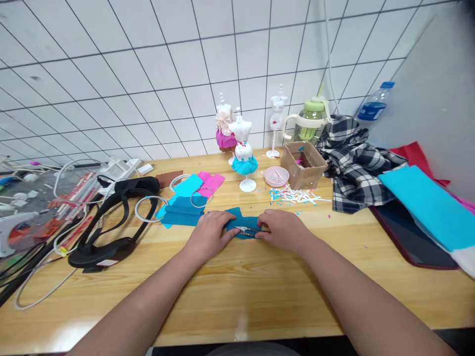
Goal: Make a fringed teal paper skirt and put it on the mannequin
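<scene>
A dark teal crepe-like strip (243, 222) lies on the table between my hands. My left hand (211, 231) pins its left part, fingers curled over it and thumb at the lower edge. At its right end, my right hand (284, 231) is closed, thumb and fingers around the end of small metal snips (248, 230). The snips lie across the strip, their silver part pointing left. More folded teal material (183, 211) sits just left of my left hand, with light blue (188, 185) and pink pieces (213, 182) behind it.
Behind stand small white dress forms, the nearest (242, 133) in a blue skirt. A pink dish (276, 176), white paper scraps (297, 196) and a cardboard box (304, 168) are right of it. A black head strap (107, 247) lies left; a tablet (411, 237) lies right.
</scene>
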Demonstrator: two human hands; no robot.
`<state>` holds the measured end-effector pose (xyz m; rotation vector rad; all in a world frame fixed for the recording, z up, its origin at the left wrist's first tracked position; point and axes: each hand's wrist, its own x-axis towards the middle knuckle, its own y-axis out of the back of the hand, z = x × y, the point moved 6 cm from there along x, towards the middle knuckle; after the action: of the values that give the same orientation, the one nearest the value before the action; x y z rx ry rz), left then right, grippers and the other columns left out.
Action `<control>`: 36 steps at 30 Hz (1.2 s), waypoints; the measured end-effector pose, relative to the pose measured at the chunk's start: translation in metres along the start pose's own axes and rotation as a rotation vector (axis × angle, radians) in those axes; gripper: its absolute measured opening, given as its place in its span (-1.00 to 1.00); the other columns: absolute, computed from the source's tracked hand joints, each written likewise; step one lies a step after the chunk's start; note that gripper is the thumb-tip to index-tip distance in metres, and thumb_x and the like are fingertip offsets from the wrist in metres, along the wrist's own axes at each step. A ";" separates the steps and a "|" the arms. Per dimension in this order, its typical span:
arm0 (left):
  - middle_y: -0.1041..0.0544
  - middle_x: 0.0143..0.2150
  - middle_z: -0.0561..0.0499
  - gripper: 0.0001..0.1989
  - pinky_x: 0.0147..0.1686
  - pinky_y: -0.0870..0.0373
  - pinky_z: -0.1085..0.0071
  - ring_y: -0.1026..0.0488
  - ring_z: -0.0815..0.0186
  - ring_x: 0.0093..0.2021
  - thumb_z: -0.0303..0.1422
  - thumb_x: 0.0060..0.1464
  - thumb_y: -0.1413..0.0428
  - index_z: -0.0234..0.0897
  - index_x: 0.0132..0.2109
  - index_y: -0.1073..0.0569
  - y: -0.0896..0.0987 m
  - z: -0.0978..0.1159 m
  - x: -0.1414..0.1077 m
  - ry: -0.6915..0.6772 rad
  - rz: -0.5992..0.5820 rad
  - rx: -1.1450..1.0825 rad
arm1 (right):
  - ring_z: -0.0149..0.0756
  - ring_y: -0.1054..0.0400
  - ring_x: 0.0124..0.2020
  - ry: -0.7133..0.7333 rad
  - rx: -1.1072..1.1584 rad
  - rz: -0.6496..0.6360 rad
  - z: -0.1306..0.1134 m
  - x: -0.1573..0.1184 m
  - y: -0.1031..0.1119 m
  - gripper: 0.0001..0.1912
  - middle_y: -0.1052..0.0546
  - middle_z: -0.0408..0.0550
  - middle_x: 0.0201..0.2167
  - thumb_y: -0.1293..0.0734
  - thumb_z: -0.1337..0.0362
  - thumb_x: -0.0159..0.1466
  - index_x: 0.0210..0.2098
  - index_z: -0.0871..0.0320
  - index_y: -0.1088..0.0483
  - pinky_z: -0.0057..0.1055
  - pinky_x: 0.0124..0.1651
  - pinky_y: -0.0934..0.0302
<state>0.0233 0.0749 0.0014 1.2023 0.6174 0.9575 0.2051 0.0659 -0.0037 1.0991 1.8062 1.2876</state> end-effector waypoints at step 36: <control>-0.53 -0.28 0.02 -0.87 -0.21 -0.32 0.30 -0.41 0.20 -0.20 -0.22 0.08 -0.21 -0.16 -0.30 -0.52 -0.008 0.006 -0.015 -0.075 -0.045 -0.100 | -0.34 -0.38 -0.23 0.334 0.201 0.022 -0.043 0.001 -0.015 -0.88 -0.54 -0.15 -0.32 -0.37 0.20 0.26 -0.24 0.06 -0.52 -0.42 -0.15 -0.17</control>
<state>0.0234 0.0584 -0.0061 1.1262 0.5292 0.8908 0.1634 0.0466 -0.0050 1.0586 2.2164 1.3908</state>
